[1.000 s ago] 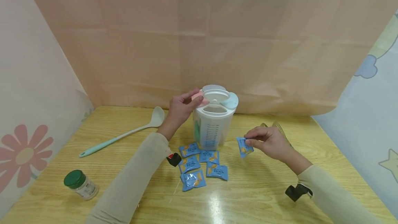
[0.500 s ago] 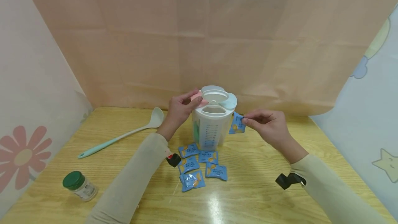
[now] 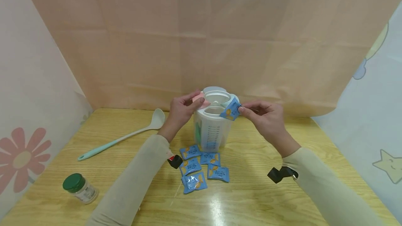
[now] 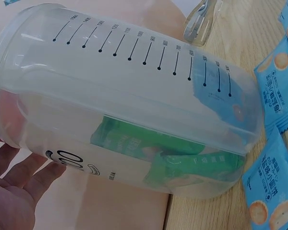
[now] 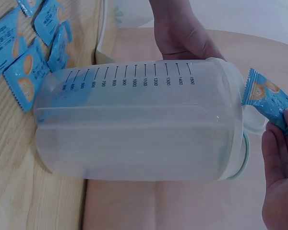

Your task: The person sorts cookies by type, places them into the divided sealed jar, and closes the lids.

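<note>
Right hand [image 3: 267, 118] pinches one blue packet [image 3: 230, 110] over the container [image 3: 213, 128] opening; left hand [image 3: 181, 111] apparently grips its rim at 9 o'clock. Five packets [image 3: 201, 166] wait at 6 o'clock.

Green jar's [image 3: 80, 188] label print is unreadably small.

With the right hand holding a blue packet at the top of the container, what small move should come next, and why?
Probably ease the blue packet a little further left, over the open hole in the lid, and let go. The right hand pinches it right at the container's rim, while the left hand holds the pink flap back. Five packets lie on the table.
</note>
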